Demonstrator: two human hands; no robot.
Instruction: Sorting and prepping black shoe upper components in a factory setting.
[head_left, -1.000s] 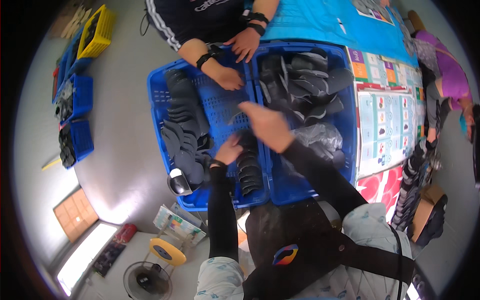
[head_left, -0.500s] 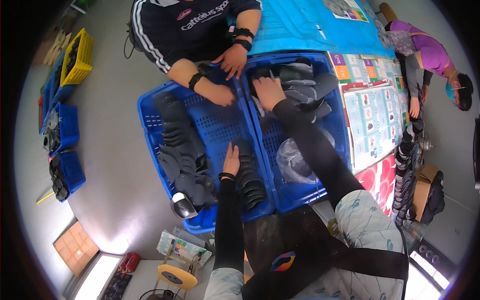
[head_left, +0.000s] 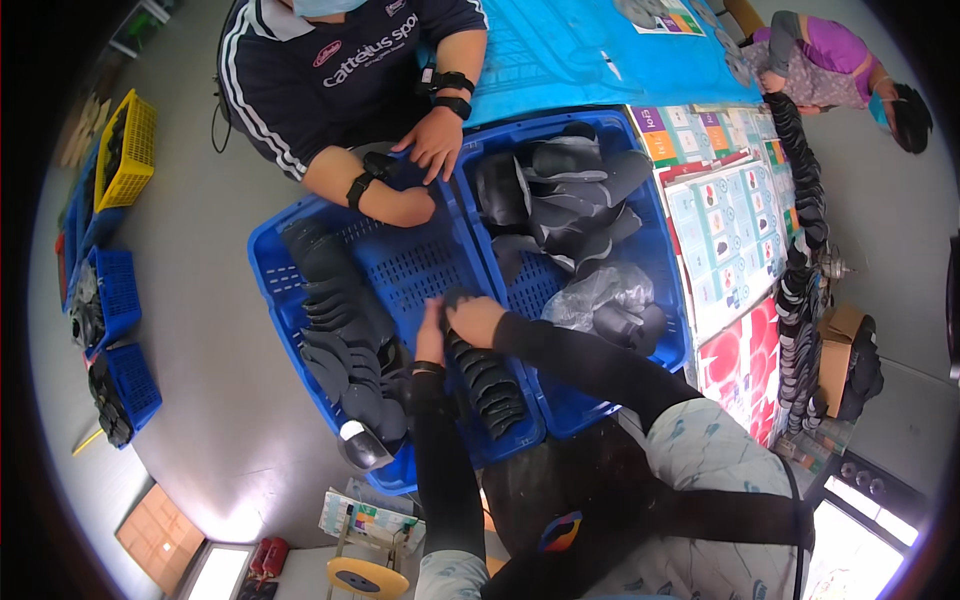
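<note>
Both my hands meet at the far end of a row of nested dark grey curved pieces [head_left: 488, 390] in the left blue crate [head_left: 268, 270]. My left hand [head_left: 431, 335] presses against the left side of a dark curved piece [head_left: 456, 297], its fingers partly hidden. My right hand [head_left: 475, 320] closes over the same piece from the right. Another long row of such pieces [head_left: 335, 300] lines the crate's left side, with a shiny black-and-white piece [head_left: 362, 445] at its near end. The right blue crate [head_left: 672, 290] holds loose dark pieces [head_left: 575, 190] and a clear plastic bag [head_left: 600, 295] with dark pieces.
Across the crates, a co-worker's hands [head_left: 435, 140] rest at the far rim. Printed sheets [head_left: 725, 240] lie on the table to the right, beside a blue cover [head_left: 560, 50]. Another person [head_left: 835, 60] stands far right by a long dark stack [head_left: 805, 190].
My right hand has left the loose pieces in the right crate and come over to my left hand at the row's far end. The view has shifted slightly.
</note>
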